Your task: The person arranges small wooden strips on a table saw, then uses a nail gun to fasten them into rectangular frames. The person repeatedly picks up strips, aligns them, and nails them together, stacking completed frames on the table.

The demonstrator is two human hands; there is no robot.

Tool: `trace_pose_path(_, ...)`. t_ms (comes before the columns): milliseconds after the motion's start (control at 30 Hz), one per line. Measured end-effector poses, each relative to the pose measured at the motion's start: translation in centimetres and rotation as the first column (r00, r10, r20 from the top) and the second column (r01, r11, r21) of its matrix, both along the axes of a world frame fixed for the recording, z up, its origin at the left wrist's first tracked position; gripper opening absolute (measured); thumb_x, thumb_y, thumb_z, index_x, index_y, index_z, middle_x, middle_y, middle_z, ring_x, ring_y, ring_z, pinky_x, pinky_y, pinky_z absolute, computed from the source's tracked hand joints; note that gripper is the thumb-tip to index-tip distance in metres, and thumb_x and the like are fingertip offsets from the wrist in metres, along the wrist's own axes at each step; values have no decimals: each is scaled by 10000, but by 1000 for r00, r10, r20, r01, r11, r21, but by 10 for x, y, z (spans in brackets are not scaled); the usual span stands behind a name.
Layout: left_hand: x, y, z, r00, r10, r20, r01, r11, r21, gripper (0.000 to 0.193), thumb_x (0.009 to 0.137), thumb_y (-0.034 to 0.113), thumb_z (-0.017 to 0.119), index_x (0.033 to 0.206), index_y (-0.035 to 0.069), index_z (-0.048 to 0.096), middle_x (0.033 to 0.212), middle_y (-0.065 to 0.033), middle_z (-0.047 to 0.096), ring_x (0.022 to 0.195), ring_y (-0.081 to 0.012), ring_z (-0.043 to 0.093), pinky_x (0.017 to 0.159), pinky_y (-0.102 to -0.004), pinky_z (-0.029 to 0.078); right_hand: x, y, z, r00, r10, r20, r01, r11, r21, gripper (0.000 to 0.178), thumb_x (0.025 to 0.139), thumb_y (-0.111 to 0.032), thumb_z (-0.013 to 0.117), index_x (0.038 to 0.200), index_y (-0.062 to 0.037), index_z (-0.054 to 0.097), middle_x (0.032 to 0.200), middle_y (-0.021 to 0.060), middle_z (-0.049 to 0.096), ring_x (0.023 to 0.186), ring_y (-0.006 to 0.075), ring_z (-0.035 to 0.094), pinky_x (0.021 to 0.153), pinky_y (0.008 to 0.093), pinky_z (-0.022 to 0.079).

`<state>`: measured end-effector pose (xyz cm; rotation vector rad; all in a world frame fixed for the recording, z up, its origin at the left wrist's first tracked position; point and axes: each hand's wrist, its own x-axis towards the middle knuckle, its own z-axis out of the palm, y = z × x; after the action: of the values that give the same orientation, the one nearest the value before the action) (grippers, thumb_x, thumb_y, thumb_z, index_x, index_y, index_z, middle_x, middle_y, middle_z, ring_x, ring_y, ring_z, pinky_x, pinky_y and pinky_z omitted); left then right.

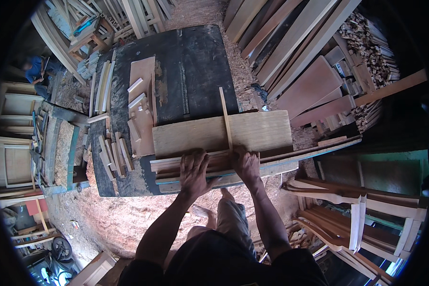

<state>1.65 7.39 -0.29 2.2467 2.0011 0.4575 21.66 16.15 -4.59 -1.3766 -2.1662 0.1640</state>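
My left hand (194,172) lies across a stack of long reddish-brown wooden strips (168,165), its fingers bent over their far side and the thumb stretched to the right. My right hand (246,164) is closed at the near end of a thin, pale wooden stick (225,119); its fingertips are partly hidden. The stick points away from me across a wide wooden board (190,136), which lies just beyond the strips. Along the near edge of the table runs a long plank (276,164) with a blue line on it, close under both hands.
The dark worktable (205,71) also bears a brown panel (140,114) with small offcuts, and short wooden pieces (114,155) at the left. Long boards (295,43) lean beyond it on the right. Wooden frames (362,209) stand at my right. A person in blue (35,71) sits far left.
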Motion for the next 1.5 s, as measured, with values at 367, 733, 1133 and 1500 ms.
trace_pose_path(367,1,0,-2,1000,-9,-28,10,1000,30,851,744,638,739,1321,35,571,1477,-120,455,1394,-301,384,1190,-583,210,16,7,-12,976,97,195,-140,964,224,243,848,-213,680,1009,-60,581,770,143,539,733,357,562,680,496,457)
trace_pose_path(733,0,0,0,1000,-15,4,15,1000,5,711,729,574,788,1153,42,585,1462,-152,464,1404,-320,384,1195,-590,202,-15,3,19,994,-107,22,106,894,-434,371,832,-425,738,1069,-144,687,979,105,744,920,333,693,906,514,424)
trace_pose_path(1133,-44,-42,22,903,326,279,-328,944,-41,619,933,415,665,1367,4,503,1485,-215,456,1442,-399,352,1193,-593,167,-22,-1,21,980,-182,84,200,921,-335,225,810,-323,770,891,-131,686,908,88,733,965,323,671,940,491,395)
trace_pose_path(1500,-102,-68,-52,570,598,564,-683,726,-80,646,976,208,637,1496,-39,343,1468,-313,443,1355,-462,442,1116,-470,372,-18,0,29,972,-152,180,224,828,-514,404,817,-486,751,898,-101,660,915,102,719,913,348,671,938,557,370)
